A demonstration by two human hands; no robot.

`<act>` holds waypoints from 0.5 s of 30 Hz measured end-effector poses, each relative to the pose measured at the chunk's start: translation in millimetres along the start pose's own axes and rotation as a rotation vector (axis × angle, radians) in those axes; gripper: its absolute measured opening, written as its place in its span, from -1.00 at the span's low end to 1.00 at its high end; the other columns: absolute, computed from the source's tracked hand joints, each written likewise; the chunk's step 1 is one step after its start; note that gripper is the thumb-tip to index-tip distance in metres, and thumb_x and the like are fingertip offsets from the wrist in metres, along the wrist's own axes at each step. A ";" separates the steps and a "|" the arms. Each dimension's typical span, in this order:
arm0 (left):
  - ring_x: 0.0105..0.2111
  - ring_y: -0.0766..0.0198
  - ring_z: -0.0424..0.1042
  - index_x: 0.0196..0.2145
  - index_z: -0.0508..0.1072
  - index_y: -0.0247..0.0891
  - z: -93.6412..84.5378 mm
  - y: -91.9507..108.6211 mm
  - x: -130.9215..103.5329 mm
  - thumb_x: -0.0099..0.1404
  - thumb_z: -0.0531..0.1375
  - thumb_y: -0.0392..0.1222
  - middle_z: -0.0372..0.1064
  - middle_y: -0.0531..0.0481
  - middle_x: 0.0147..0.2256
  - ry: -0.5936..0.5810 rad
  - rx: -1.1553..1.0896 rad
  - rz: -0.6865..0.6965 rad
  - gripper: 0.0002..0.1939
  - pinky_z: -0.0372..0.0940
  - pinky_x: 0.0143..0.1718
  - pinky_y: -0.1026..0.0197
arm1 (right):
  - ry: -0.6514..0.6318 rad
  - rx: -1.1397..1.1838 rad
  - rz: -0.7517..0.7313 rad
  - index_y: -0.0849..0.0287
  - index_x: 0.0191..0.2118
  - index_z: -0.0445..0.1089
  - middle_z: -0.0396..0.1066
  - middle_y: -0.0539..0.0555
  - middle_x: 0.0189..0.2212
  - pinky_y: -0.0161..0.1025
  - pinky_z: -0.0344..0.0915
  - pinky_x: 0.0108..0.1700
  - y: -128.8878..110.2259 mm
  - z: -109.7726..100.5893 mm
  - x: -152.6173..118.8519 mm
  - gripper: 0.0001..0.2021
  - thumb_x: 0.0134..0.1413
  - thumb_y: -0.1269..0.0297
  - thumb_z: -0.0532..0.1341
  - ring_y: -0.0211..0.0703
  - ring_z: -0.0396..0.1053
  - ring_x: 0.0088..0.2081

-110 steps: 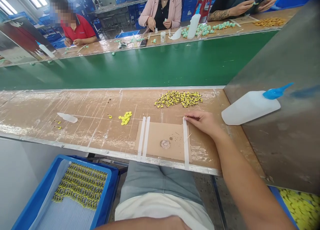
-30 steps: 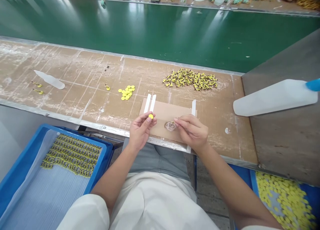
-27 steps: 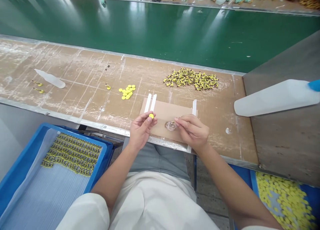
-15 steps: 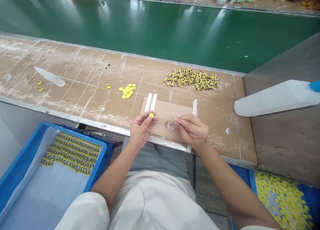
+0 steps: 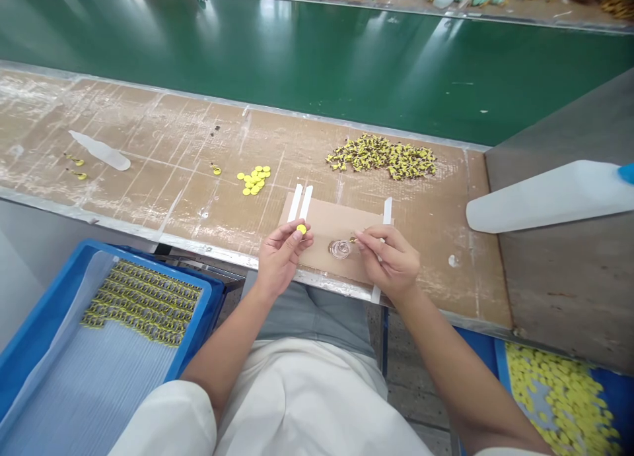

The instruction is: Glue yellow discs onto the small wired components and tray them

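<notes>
Between the thumb and fingers of my left hand (image 5: 281, 255) is a small round yellow disc (image 5: 301, 229), held above the left part of a cardboard sheet (image 5: 327, 212). My right hand (image 5: 391, 261) pinches a tiny yellow-and-dark figure piece (image 5: 352, 239), its details too small to make out. Just left of those fingertips, a clear glossy blob (image 5: 339, 249) sits on the cardboard. White tape strips (image 5: 306, 203) run across the sheet's edges. Beyond the sheet lies a heap of yellow-and-dark small pieces (image 5: 384, 156). A group of yellow discs (image 5: 254, 180) rests further left.
A white bottle with a blue cap (image 5: 545, 195) juts in from the right beside a grey panel. Left below, a blue tray (image 5: 211, 297) carries rows of yellow-and-dark pieces. Yellow discs (image 5: 559, 390) fill a bin at lower right. A green belt (image 5: 297, 60) runs behind the table.
My right hand has moved slightly right, away from the clear blob, with the small piece still pinched. My left hand holds the yellow disc almost unmoved.
</notes>
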State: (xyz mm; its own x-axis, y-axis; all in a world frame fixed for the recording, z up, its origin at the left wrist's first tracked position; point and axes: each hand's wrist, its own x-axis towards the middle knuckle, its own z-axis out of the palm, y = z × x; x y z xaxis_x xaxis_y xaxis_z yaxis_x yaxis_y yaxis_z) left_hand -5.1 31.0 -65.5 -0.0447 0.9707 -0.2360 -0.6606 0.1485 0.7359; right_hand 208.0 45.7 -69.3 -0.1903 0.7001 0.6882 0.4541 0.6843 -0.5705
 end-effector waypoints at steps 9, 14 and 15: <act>-0.28 0.36 0.53 -0.16 0.59 -0.23 -0.6 -0.9 -0.1 0.12 0.41 -0.17 0.55 -0.05 -0.19 0.020 0.009 -0.010 -0.70 0.43 -0.13 0.29 | -0.061 -0.025 -0.021 -0.04 0.06 0.47 0.50 0.10 -0.28 -0.13 0.44 -0.22 1.1 0.1 -0.2 -0.56 0.09 0.51 0.27 -0.12 0.47 -0.27; -0.28 0.36 0.54 -0.17 0.60 -0.23 -0.8 -1.2 0.1 0.12 0.41 -0.16 0.55 -0.05 -0.19 0.017 0.010 -0.013 -0.70 0.43 -0.14 0.30 | -0.077 -0.033 -0.022 -0.03 0.06 0.46 0.50 0.10 -0.27 -0.12 0.43 -0.22 0.8 0.8 -0.5 -0.57 0.09 0.51 0.27 -0.11 0.46 -0.27; -0.28 0.36 0.53 -0.16 0.60 -0.23 -0.8 -1.2 0.0 0.13 0.41 -0.17 0.55 -0.05 -0.19 0.014 0.008 -0.012 -0.71 0.43 -0.14 0.31 | -0.080 -0.033 -0.025 -0.03 0.06 0.46 0.50 0.10 -0.27 -0.12 0.43 -0.21 0.8 1.0 -0.5 -0.56 0.09 0.52 0.27 -0.11 0.46 -0.26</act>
State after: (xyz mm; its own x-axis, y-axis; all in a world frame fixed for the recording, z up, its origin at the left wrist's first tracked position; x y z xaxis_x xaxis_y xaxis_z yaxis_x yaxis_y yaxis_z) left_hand -5.0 30.6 -66.8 -0.0475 0.9662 -0.2534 -0.6551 0.1614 0.7381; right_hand 207.6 46.1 -70.5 -0.2704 0.6981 0.6630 0.4768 0.6954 -0.5377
